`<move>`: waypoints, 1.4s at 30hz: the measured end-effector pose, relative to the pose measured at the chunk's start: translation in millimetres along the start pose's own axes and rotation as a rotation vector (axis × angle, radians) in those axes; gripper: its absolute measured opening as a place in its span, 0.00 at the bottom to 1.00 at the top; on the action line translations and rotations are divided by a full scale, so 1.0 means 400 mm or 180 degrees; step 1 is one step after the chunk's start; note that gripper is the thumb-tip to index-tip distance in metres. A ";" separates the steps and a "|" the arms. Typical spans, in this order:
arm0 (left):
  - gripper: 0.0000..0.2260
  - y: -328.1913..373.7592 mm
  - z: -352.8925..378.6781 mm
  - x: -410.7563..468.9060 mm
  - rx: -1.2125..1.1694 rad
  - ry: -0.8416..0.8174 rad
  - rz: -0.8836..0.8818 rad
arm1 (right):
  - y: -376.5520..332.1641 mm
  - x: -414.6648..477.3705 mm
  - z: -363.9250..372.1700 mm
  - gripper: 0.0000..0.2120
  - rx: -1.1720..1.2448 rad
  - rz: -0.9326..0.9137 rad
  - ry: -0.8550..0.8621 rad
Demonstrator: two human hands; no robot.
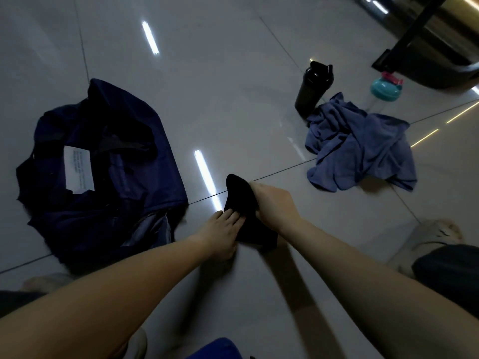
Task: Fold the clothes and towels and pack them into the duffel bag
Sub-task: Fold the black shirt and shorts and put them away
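Observation:
A small black cloth item [243,203], sock-like, lies on the grey tiled floor at the centre. My left hand [223,234] presses its near end with straight fingers. My right hand [272,206] grips its right edge, fingers curled over the fabric, and the far tip stands lifted. A dark navy duffel bag [155,177] sits open to the left, with a white label [79,168] and dark contents inside. A crumpled blue towel [360,146] lies to the right, untouched.
A black shaker bottle [312,89] stands behind the towel, a teal bottle with pink lid [386,88] beyond it. Dark furniture legs [425,29] fill the top right. My sandalled foot [435,234] rests at the right, blue fabric [215,349] at the bottom edge.

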State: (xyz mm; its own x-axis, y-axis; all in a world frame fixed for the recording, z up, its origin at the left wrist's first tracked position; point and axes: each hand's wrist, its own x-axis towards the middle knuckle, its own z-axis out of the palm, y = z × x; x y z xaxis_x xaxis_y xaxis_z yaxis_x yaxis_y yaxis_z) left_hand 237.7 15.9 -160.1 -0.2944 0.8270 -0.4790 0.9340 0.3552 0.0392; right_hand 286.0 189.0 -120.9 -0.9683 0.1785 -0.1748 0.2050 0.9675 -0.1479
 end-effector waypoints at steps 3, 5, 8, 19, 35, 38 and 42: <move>0.34 -0.024 0.014 -0.042 -0.0375 -0.0081 -0.0091 | -0.015 -0.046 0.045 0.24 -0.0070 -0.0315 -0.0055; 0.27 -0.049 0.030 -0.074 -0.0838 0.0310 -0.0314 | -0.012 -0.071 0.068 0.31 -0.0270 -0.0505 -0.0246; 0.15 -0.087 0.029 -0.103 -0.1240 0.1559 -0.0874 | -0.004 -0.096 0.086 0.37 -0.0424 -0.0629 -0.0491; 0.15 -0.019 0.031 -0.021 -0.0037 0.1629 0.0460 | 0.046 -0.142 0.102 0.35 -0.0763 -0.0742 -0.0813; 0.22 0.037 -0.034 0.009 -0.1107 0.1165 -0.0535 | 0.118 -0.170 0.151 0.34 -0.0497 -0.0498 -0.0943; 0.42 0.036 -0.037 0.026 -0.1373 0.0598 -0.0765 | 0.122 -0.180 0.158 0.36 -0.0553 -0.0499 -0.1048; 0.50 0.073 0.004 0.045 -0.0974 0.0293 -0.0812 | 0.112 -0.195 0.142 0.35 -0.0208 -0.0452 -0.0970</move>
State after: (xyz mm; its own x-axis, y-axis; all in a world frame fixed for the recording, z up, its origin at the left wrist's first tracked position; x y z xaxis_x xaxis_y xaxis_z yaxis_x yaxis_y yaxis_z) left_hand 260.0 40.5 -169.1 -0.5387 0.7262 -0.4271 0.7294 0.6557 0.1949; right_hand 378.9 208.1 -169.3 -0.8973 -0.0110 -0.4414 0.0522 0.9900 -0.1308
